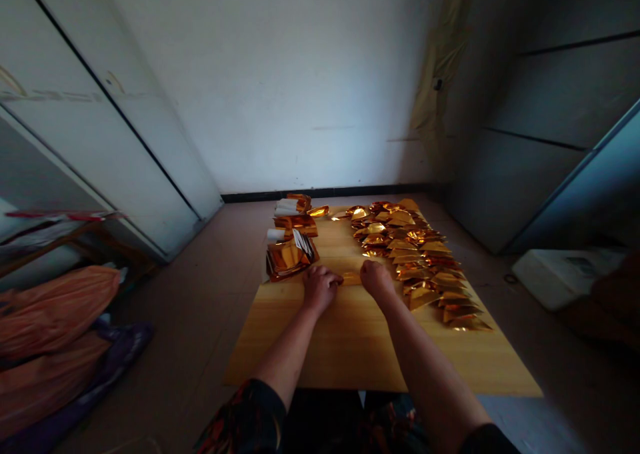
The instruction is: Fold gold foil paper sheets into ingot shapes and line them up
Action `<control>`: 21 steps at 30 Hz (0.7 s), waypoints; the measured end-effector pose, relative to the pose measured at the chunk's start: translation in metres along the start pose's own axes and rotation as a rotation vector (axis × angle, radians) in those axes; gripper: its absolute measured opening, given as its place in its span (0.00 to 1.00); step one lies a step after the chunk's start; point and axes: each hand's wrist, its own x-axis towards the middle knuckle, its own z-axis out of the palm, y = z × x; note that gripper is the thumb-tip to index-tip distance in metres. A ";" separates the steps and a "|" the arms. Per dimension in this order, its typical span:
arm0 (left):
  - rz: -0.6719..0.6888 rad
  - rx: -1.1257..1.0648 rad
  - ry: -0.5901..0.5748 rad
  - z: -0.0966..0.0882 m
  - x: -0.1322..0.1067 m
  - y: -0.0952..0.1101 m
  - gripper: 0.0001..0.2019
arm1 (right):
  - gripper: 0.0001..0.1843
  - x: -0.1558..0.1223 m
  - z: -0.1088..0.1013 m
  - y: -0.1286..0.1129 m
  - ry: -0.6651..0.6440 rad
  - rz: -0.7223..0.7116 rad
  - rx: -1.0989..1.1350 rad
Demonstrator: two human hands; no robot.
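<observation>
A small sheet of gold foil paper (352, 279) lies low on the wooden board, stretched between my two hands. My left hand (321, 286) has its fingers curled down onto the sheet's left end. At the right end, my right hand (376, 279) is closed like a fist, its fingertips partly hidden. Just beyond my left hand rests a stack of flat gold foil sheets (289, 257). Many folded gold foil paper pieces (425, 267) with pointed ends stand in overlapping rows right of my right hand.
More foil stacks with white paper (287, 207) are at the board's back left. The wooden board (350, 361) reaches close to my body. A wall (320, 94) rises behind, cabinets (100, 127) flank it, and orange bags (60, 321) lie at left. A white box (555, 277) sits at right.
</observation>
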 end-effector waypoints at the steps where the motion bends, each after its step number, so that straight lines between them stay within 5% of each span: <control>1: -0.003 0.001 0.000 0.000 0.000 0.000 0.11 | 0.13 0.002 -0.001 -0.003 0.007 -0.035 0.026; 6: -0.022 0.012 0.010 0.001 0.000 0.000 0.10 | 0.13 0.012 0.003 -0.016 -0.107 -0.181 0.121; 17: 0.203 -0.004 -0.027 -0.008 -0.017 -0.013 0.15 | 0.08 0.028 0.010 -0.014 -0.215 -0.186 0.083; 21: 0.238 -0.008 -0.005 -0.010 -0.023 -0.014 0.15 | 0.15 0.025 0.005 -0.021 -0.218 -0.219 -0.003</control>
